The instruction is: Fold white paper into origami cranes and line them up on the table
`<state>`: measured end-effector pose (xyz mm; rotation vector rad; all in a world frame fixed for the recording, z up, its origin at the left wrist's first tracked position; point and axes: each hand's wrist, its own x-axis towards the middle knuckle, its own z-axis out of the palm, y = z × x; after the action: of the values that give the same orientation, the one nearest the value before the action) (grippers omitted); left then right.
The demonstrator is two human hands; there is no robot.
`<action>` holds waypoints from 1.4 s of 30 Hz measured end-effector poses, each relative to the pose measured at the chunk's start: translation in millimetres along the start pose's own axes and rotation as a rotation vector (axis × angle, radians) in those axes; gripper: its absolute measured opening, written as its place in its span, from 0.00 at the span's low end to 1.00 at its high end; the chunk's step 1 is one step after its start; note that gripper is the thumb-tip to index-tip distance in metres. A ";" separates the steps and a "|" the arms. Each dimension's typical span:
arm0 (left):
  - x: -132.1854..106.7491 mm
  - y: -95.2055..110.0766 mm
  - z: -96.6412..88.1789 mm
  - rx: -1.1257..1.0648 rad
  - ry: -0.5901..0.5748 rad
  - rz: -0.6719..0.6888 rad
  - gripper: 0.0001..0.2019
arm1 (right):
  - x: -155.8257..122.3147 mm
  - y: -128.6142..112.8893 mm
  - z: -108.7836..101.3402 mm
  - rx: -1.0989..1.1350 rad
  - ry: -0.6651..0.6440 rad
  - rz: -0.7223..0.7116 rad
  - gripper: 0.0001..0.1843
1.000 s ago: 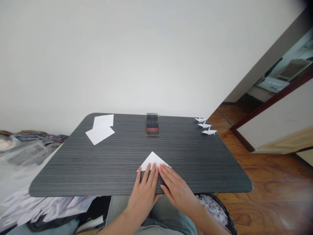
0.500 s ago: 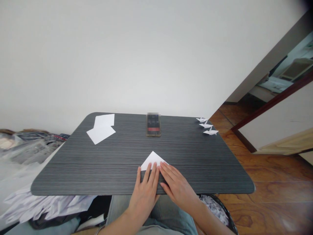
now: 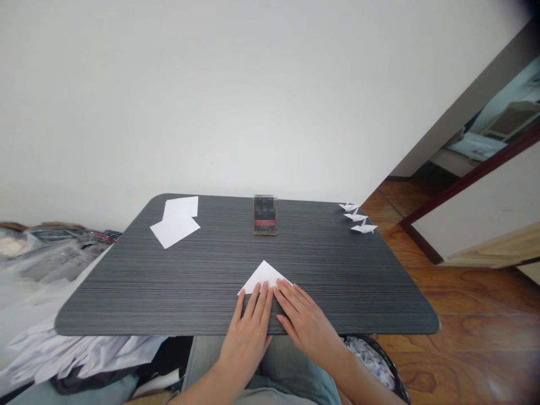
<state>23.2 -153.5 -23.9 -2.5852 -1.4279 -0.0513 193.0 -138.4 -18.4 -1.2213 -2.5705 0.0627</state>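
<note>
A white sheet folded into a triangle (image 3: pixel 264 275) lies on the dark striped table (image 3: pixel 202 281) near its front edge. My left hand (image 3: pixel 250 328) lies flat on the triangle's near edge, fingers stretched out and close together. My right hand (image 3: pixel 304 322) rests beside it, fingers flat and pointing to the upper left, tips on the paper's right part. The two hands touch at the fingertips and cover the lower half of the fold.
Two flat white sheets (image 3: pixel 175 223) lie at the table's back left. A phone (image 3: pixel 265 214) stands at the back middle. Three small paper cranes (image 3: pixel 356 217) sit at the back right corner. A bin of crumpled paper (image 3: pixel 371 360) is under the table's right side, loose paper (image 3: pixel 63 351) at left.
The hands stay pressed on the folded triangle; the left fingers have slid slightly, leaving the triangle's left corner showing again. The view has barely shifted.
</note>
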 end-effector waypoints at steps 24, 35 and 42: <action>-9.7 -12.2 2.7 0.004 0.064 -0.001 0.30 | -3.0 -3.9 2.6 -0.021 0.010 0.092 0.23; -23.9 -24.9 6.5 0.004 0.086 -0.035 0.27 | -10.2 1.1 3.8 -0.057 0.038 0.112 0.24; -30.6 -31.2 10.0 0.026 0.093 -0.047 0.29 | -18.6 8.1 4.3 -0.092 0.067 0.129 0.25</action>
<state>-20.1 -161.1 -32.9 -2.4941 -1.4457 -0.1568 209.0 -147.2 -28.4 -1.3971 -2.4598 -0.0685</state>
